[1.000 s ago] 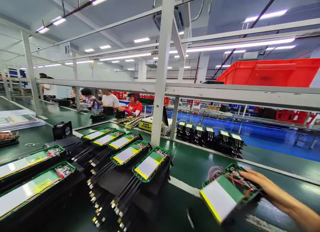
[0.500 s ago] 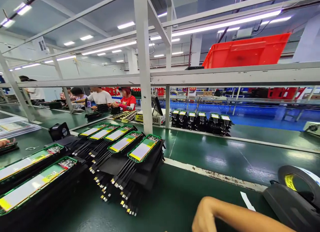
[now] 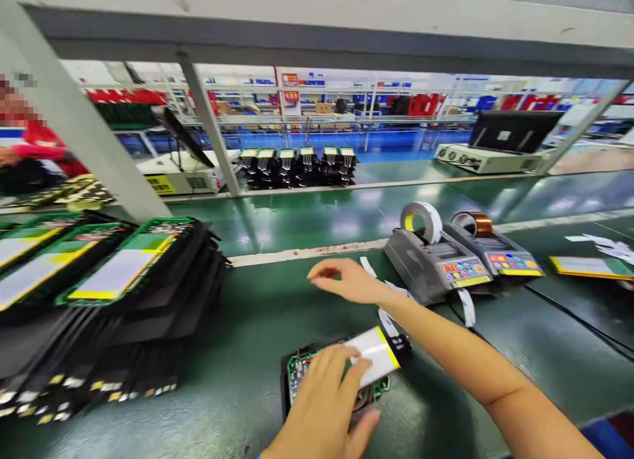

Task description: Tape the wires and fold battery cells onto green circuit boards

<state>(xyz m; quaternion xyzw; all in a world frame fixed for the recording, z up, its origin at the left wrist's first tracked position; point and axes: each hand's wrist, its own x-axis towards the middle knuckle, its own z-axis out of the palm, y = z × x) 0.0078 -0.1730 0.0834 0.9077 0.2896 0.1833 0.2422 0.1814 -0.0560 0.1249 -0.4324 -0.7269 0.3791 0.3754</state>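
My left hand lies over a green circuit board in a black holder on the bench. Its fingers stretch across the near end of a white flat battery pack with yellow edges, and the thumb stands apart. My right hand hovers beyond the battery, fingers loosely bent with a gap to the thumb. Nothing shows in it. Beneath the right forearm lie white tape strips. Nearby stands a grey tape dispenser carrying a white tape roll.
To the left, stacked black panels carry boards, batteries and hanging leads. A second dispenser holds brown tape. Another battery lies far right. A metal post and an overhead shelf frame the bench. A co-worker's red sleeve shows at left.
The view has swung right and down. My left hand has come into sight on the board. My right hand, earlier at the lower edge, now shows fully, and both dispensers are in view.
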